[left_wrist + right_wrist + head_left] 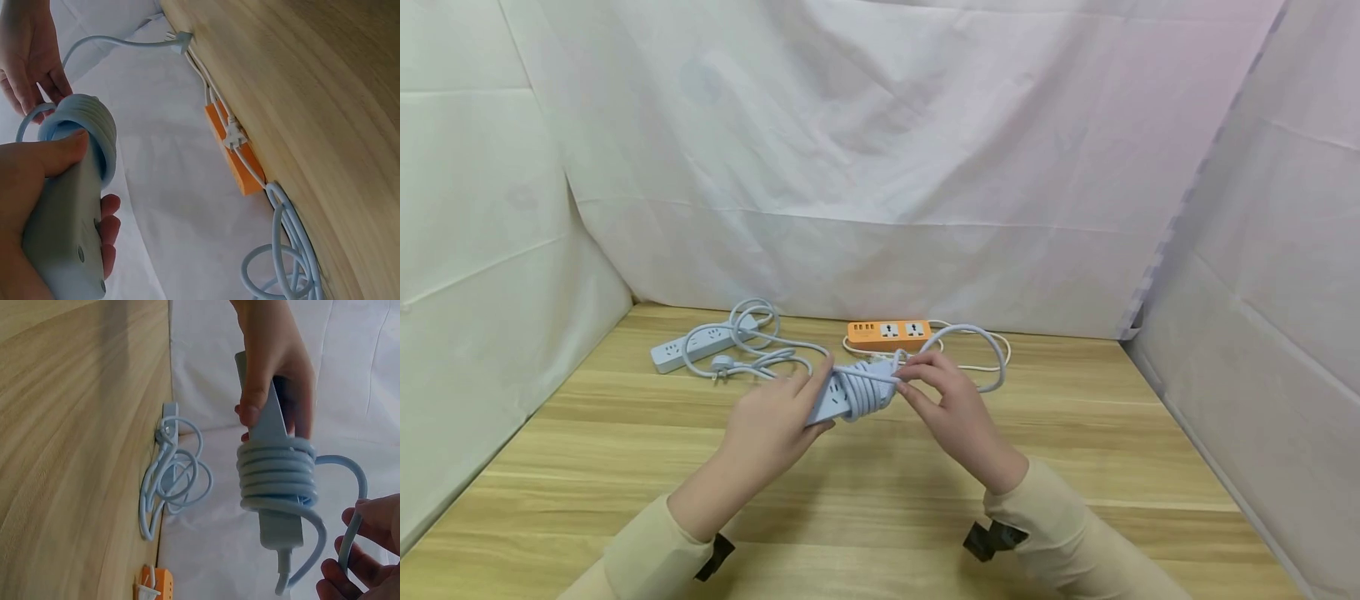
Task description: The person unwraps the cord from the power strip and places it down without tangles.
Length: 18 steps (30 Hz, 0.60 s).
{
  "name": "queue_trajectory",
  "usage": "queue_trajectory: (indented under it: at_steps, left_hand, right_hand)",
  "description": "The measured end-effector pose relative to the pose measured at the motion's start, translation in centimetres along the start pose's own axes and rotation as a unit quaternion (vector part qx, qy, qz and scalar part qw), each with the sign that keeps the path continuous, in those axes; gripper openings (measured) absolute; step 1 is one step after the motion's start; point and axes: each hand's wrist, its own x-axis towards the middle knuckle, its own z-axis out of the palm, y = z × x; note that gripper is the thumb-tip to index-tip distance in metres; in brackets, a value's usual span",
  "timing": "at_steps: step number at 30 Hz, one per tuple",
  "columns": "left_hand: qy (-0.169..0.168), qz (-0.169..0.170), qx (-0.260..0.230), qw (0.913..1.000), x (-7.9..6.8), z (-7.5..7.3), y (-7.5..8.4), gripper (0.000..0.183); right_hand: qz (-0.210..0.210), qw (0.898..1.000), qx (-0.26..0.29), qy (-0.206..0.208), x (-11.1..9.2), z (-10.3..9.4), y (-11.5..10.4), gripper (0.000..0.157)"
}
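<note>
My left hand (775, 412) grips a pale blue power strip (827, 404) by one end, thumb along one side and fingers round the other. Several side-by-side turns of its cord (278, 475) wrap the strip's far end. My right hand (951, 408) pinches the loose part of this cord just beyond the turns; in the right wrist view the cord passes between thumb and fingers. From there it arcs behind my right hand in the head view. A pale blue plug (181, 42) at its end shows in the left wrist view, by the tabletop.
A second pale blue power strip (706, 342) lies at the back left, its cord (760, 360) in loose loops with the plug (722, 363) beside it. Behind my hands is an orange power strip (868, 336) with a white cord (1000, 346). White cloth (880, 167) surrounds the wooden table (880, 517).
</note>
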Motion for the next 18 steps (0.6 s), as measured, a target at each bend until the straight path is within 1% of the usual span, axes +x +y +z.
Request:
queue_trajectory:
  at_steps: [5, 8, 12, 18]
  left_hand:
    - [0.020, 0.035, 0.000, 0.9992, -0.4, -0.1, 0.1, 0.080]
    - [0.028, 0.049, -0.009, 0.9984, -0.6, -0.3, 0.2, 0.079]
    - [0.040, 0.057, -0.027, 0.9972, -0.7, -0.6, 0.3, 0.078]
    - [0.052, 0.059, -0.042, 0.9960, -1.0, -1.0, 0.5, 0.078]
  right_hand:
    - [0.003, 1.000, 0.003, 0.003, 0.3, -0.5, 0.3, 0.011]
    - [0.005, 1.000, -0.006, 0.005, 0.3, -0.7, 0.6, 0.010]
    - [0.019, 1.000, -0.013, 0.009, 0.5, -1.1, 1.1, 0.010]
    - [0.038, 0.999, -0.005, 0.010, 0.6, -1.6, 1.8, 0.011]
